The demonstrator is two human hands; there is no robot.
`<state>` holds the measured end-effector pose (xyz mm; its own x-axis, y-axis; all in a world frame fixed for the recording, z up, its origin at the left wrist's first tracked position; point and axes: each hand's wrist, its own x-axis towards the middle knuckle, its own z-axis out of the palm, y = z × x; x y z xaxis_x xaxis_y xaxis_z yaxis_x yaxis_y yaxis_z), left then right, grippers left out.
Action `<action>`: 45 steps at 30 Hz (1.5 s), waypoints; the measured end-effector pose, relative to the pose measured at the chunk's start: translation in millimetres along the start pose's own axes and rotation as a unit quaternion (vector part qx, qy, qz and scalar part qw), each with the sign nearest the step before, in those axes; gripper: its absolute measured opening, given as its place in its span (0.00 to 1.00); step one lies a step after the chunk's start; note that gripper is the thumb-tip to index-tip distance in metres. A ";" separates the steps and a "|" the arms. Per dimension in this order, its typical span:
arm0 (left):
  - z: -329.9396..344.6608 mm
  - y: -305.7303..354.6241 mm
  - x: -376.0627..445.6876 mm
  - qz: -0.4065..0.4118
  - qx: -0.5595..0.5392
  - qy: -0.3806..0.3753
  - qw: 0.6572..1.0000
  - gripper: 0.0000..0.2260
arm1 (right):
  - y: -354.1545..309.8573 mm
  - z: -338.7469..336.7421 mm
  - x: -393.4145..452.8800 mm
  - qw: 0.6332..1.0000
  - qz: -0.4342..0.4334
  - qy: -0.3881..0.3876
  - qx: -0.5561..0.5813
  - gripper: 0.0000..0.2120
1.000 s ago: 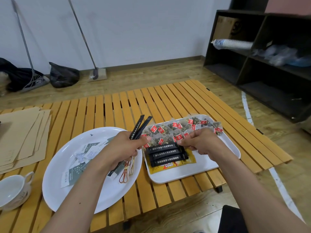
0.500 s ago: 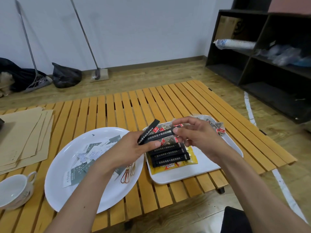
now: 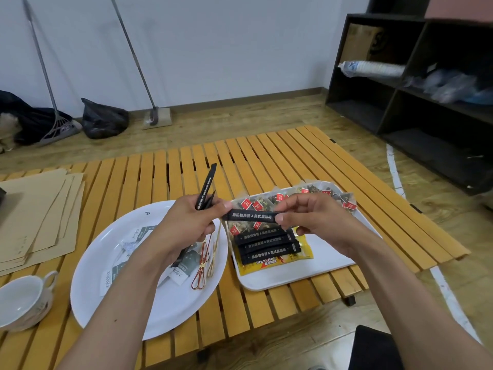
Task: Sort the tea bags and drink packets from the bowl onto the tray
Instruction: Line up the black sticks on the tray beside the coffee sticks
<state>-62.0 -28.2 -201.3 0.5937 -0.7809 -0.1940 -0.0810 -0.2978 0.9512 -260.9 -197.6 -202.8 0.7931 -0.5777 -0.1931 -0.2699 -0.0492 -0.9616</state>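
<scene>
Meanwhile both hands pinch one black packet (image 3: 250,217) above the tray (image 3: 346,260) — right hand (image 3: 317,222) closed on one end, left hand (image 3: 186,225) also gripping upright sticks (image 3: 206,188); beneath the left sits the bowl (image 3: 165,311) — teacup (image 3: 21,300) farther left.

White wall (image 3: 213,44); wood floor (image 3: 240,121); dark shelving (image 3: 426,116)

slatted table (image 3: 186,166) | bowl (image 3: 165,311) | tray (image 3: 288,281) | cup (image 3: 21,300) | envelopes (image 3: 34,214)
</scene>
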 end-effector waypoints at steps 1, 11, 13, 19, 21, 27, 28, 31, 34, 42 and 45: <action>-0.7 -1.5 0.3 -0.007 0.011 0.004 1.000 0.13 | 0.7 -1.7 0.4 1.000 0.006 0.008 0.012 0.07; 2.6 -8.1 2.8 -0.015 0.055 0.021 0.998 0.10 | 7.6 -16.2 1.7 0.991 0.115 0.041 0.062 0.10; 8.8 -7.9 2.4 -0.015 0.046 0.009 0.999 0.12 | 8.3 -11.9 3.1 0.990 0.133 0.023 0.039 0.12; 16.1 -9.9 1.7 -0.025 0.084 -0.008 0.996 0.10 | 9.4 -19.9 3.0 0.987 0.157 0.004 0.035 0.08; 13.7 -11.3 1.9 -0.037 0.096 -0.011 0.995 0.13 | 9.0 -24.7 0.1 0.985 0.175 -0.007 0.006 0.07; 11.5 -6.9 2.6 -0.066 0.109 0.014 0.992 0.22 | 11.8 -14.5 5.1 0.982 0.176 0.047 -0.046 0.06; 12.1 -7.3 2.8 -0.068 0.107 0.009 0.992 0.23 | 13.0 -11.1 6.7 0.982 0.174 0.052 -0.052 0.06; 14.4 -7.2 1.3 -0.077 0.095 -0.017 0.992 0.29 | 15.5 -4.7 10.5 0.980 0.174 0.071 -0.070 0.06; 19.3 -3.0 -1.2 -0.097 0.058 -0.030 0.993 0.27 | 18.1 -3.1 12.5 0.977 0.174 0.086 -0.087 0.08; 21.4 2.4 -1.0 -0.143 0.032 -0.062 0.987 0.13 | 12.9 -6.3 7.5 0.979 0.110 0.129 -0.112 0.10; 20.9 -1.2 -2.4 -0.089 0.081 -0.109 0.987 0.10 | 4.8 3.2 5.4 0.991 0.037 0.124 -0.027 0.09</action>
<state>-80.1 -37.4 -207.0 0.4261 -0.8023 -0.4180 -0.1288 -0.5112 0.8498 -256.1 -198.4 -209.2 0.6139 -0.7630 -0.2021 -0.3556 -0.0387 -0.9338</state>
